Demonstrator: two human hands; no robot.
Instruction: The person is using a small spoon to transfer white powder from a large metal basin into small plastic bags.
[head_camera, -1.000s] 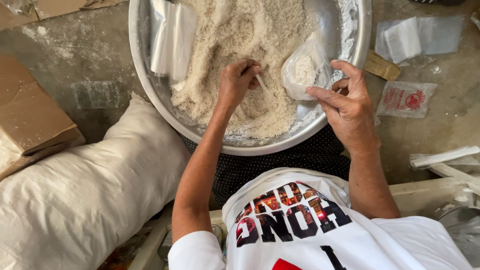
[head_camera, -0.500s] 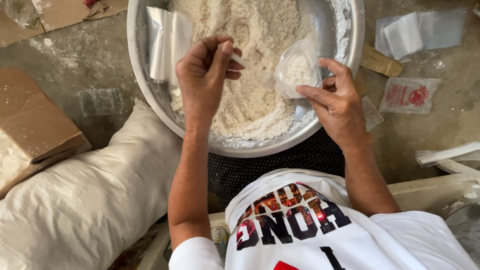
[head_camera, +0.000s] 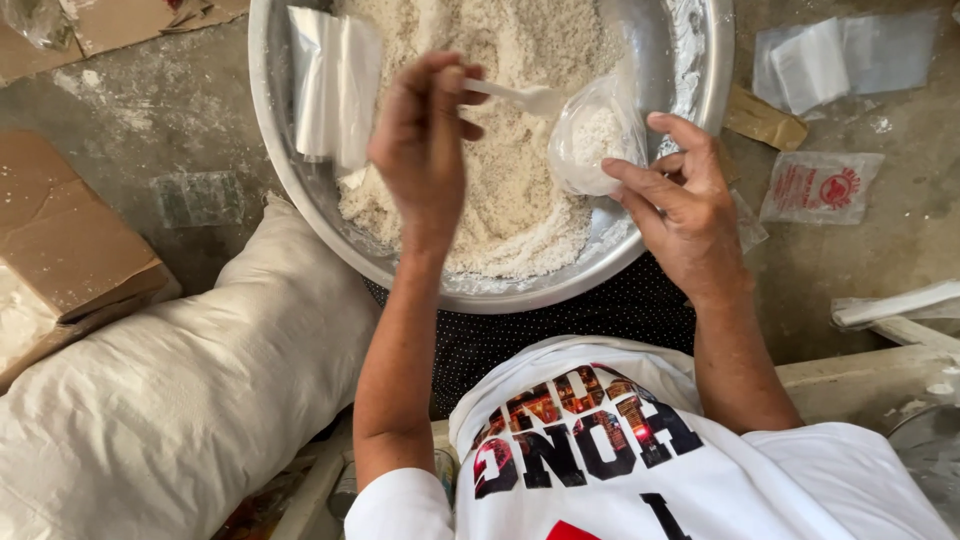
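A large metal basin (head_camera: 300, 200) on the floor holds a heap of white grainy powder (head_camera: 510, 190). My left hand (head_camera: 425, 145) is raised above the powder and grips a white plastic spoon (head_camera: 525, 97), whose bowl points at the mouth of a small clear plastic bag (head_camera: 595, 140). My right hand (head_camera: 685, 205) pinches that bag by its edge over the basin's right side. The bag is partly filled with the same powder. A stack of empty clear bags (head_camera: 335, 85) leans on the basin's left inner wall.
A full white sack (head_camera: 170, 400) lies at the lower left, beside a cardboard box (head_camera: 60, 250). On the concrete floor to the right lie loose clear bags (head_camera: 840, 55), a small red-printed bag (head_camera: 820, 185) and a cardboard scrap (head_camera: 765, 120).
My left hand rose out of the powder with the spoon and moved right, up to the bag's mouth. My right hand kept holding the bag in about the same place.
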